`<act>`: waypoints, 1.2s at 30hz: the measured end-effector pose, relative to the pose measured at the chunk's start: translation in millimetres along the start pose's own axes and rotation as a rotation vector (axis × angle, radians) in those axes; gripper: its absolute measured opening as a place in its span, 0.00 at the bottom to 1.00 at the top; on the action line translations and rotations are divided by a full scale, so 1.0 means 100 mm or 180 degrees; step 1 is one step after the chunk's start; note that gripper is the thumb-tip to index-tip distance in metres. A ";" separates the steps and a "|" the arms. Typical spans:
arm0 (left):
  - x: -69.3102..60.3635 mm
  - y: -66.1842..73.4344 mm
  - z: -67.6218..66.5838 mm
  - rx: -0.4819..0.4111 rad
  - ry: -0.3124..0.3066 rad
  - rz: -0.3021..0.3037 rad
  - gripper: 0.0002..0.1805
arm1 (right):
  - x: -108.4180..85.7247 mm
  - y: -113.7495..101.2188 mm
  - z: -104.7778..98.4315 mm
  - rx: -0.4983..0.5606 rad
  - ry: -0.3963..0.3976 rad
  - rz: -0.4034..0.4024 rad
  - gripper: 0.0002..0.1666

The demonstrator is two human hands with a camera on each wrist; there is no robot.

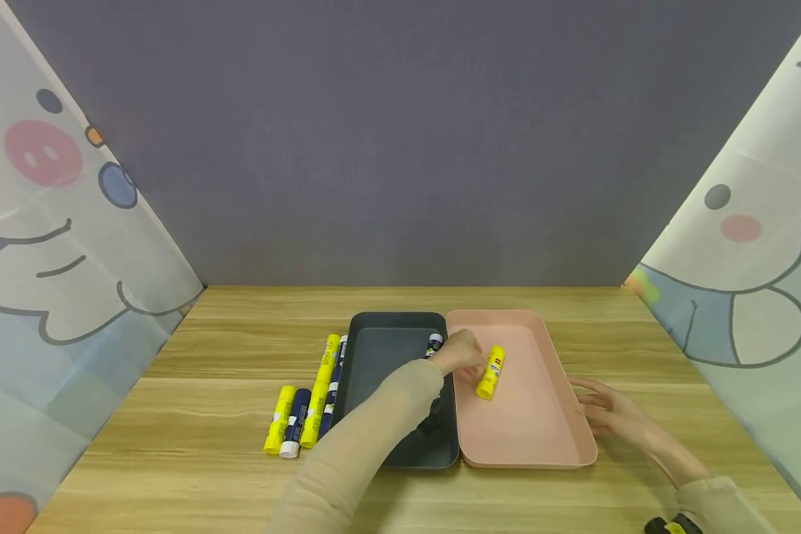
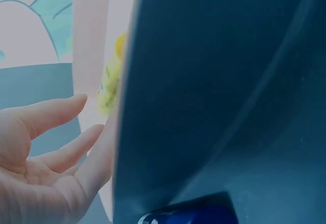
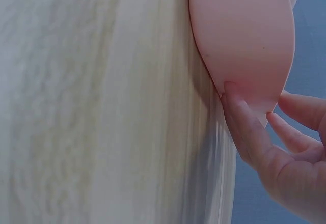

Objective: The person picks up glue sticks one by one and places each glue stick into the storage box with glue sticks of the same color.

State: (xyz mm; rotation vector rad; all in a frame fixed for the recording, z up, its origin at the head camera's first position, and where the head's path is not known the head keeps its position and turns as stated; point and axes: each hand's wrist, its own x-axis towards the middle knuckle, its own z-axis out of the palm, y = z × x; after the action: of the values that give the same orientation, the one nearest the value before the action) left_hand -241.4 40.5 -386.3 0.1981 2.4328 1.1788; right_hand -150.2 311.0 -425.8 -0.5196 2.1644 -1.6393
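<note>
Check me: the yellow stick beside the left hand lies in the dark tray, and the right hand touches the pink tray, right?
Wrong tray: the yellow stick lies in the pink tray, not the dark tray, as the head view shows.

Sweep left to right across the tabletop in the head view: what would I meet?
Single yellow stick → single navy stick → yellow stick row → navy stick row → dark tray → pink tray → right grip.

The tube [image 1: 490,373] is yellow, its tray [image 1: 527,426] pink — the table [image 1: 240,489] wood-grained.
</note>
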 end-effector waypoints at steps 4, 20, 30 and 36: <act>-0.05 0.00 -0.05 -0.0065 -0.0032 0.0125 0.15 | 0.00 0.01 -0.01 0.0087 -0.0008 -0.0041 0.26; -0.28 0.06 -0.30 0.0153 -0.0091 0.0279 0.15 | 0.00 0.00 0.00 0.0080 0.0028 -0.0014 0.26; -0.44 0.02 -0.44 0.0379 -0.0081 0.0516 0.16 | 0.00 -0.01 0.00 0.0143 -0.0001 -0.0054 0.26; -0.53 -0.03 -0.51 0.0595 -0.0030 0.0671 0.17 | -0.01 0.00 0.01 0.0086 -0.0003 -0.0049 0.28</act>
State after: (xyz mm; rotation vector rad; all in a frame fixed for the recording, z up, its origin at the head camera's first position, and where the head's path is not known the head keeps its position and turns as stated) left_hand -215.4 -14.1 -343.8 0.5264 2.5622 1.0291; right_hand -149.1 311.0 -426.1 -0.5303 2.1397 -1.6735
